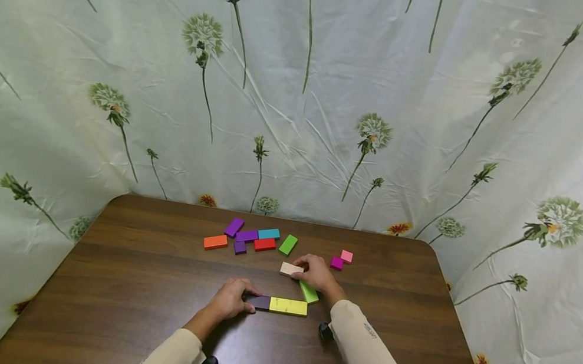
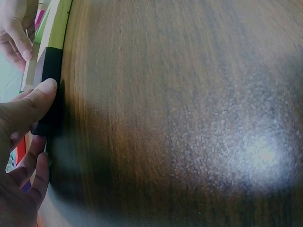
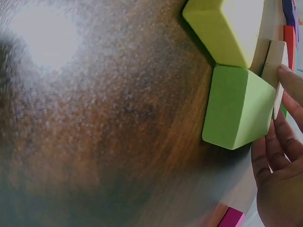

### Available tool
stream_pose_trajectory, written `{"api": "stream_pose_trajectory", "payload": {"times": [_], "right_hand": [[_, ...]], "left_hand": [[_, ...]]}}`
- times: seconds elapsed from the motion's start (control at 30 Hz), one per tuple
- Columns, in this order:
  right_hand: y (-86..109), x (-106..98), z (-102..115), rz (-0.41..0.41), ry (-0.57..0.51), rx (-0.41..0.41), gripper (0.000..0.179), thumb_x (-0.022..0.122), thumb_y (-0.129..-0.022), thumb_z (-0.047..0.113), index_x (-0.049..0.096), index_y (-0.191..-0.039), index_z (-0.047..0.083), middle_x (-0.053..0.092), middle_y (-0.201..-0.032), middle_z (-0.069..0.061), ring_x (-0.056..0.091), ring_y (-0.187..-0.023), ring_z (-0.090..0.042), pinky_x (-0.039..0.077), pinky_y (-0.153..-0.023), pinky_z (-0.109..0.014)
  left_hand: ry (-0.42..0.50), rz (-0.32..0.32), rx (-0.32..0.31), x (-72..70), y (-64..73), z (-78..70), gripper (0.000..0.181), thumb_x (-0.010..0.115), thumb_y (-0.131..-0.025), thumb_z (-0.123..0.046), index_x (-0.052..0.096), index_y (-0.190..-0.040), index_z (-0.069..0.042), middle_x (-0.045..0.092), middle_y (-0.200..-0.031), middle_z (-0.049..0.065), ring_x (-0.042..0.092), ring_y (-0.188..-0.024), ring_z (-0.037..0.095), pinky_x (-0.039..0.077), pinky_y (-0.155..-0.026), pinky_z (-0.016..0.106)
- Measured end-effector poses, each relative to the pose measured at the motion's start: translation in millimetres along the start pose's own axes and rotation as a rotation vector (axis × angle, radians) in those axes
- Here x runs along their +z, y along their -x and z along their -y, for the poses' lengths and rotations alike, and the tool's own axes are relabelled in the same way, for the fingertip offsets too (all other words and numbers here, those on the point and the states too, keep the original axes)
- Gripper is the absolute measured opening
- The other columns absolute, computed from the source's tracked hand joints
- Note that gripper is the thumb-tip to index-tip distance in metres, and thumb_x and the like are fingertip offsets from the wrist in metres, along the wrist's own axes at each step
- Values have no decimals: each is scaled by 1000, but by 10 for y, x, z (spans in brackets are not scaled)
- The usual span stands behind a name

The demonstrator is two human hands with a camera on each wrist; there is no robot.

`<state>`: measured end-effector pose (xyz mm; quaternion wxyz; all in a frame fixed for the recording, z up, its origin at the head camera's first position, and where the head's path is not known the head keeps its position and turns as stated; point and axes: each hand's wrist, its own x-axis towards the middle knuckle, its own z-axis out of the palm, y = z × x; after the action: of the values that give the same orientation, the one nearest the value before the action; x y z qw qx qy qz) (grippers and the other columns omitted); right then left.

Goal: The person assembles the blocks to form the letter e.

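Observation:
My left hand [image 1: 228,299] pinches the left end of a blackish block [image 1: 260,302], thumb on the near side, as the left wrist view shows. End to end with that block lies a yellow block [image 1: 288,307] to its right. My right hand [image 1: 316,275] grips the right end of a pale bare-wood block [image 1: 290,269] farther back. A light green block [image 1: 309,292] slants between the yellow one and the right hand; in the right wrist view its near end [image 3: 225,106] meets the yellow block's corner [image 3: 227,33]. Fingers hide part of both held blocks.
Toward the back lie orange [image 1: 216,242], purple [image 1: 234,227], blue [image 1: 268,233], red [image 1: 265,244] and green [image 1: 288,245] blocks. Magenta [image 1: 337,263] and pink [image 1: 347,256] blocks sit right of my right hand. A floral curtain [image 1: 298,117] hangs behind the brown table [image 1: 142,285].

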<state>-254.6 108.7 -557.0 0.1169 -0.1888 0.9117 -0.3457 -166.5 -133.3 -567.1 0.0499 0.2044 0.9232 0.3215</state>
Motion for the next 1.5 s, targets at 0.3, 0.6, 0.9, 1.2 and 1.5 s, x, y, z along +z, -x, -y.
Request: {"api": "stream_pose_trajectory", "payload": {"times": [0.3,0.6,0.9,1.2,1.5], "right_hand": [[8,7,-21,4,-19,-6,22,77,-81,16,72,-99,4,66,-92,-3,56,-83,-15,47,-74,-31],[-5,29,-53,2,-32,11,23,78,-80,16,72,-99,5,65,-90,-2,55,-82,-14,47,-74,-30],[-6,19,-47,5,-36,10,21,77,-81,16,72,-98,5,65,-90,-1,54,-82,-13,46,-74,-30],[0,13,-37,7,-30,-2,23,77,-81,16,72,-100,5,65,-91,-2,54,-82,-14,46,-74,-30],[12,1,-29,12,-49,13,25,77,-82,17,71,-103,5,64,-93,-3,55,-84,-15,46,-75,-31]], "left_hand": [[14,3,-9,8,-4,14,31,85,-68,-10,77,-97,-7,69,-88,3,63,-87,24,47,-80,43],[8,5,-12,10,-4,18,31,85,-68,-11,77,-98,-7,69,-88,2,63,-87,24,47,-80,43],[22,1,-7,1,3,7,31,85,-67,-11,77,-97,-8,69,-88,3,63,-88,24,46,-82,44],[28,4,-19,-11,5,-1,31,85,-67,-10,76,-96,-7,69,-89,4,63,-89,26,45,-84,46],[17,-4,-2,-16,-1,-1,31,85,-67,-11,76,-97,-7,69,-90,4,63,-88,25,46,-82,44]]}}
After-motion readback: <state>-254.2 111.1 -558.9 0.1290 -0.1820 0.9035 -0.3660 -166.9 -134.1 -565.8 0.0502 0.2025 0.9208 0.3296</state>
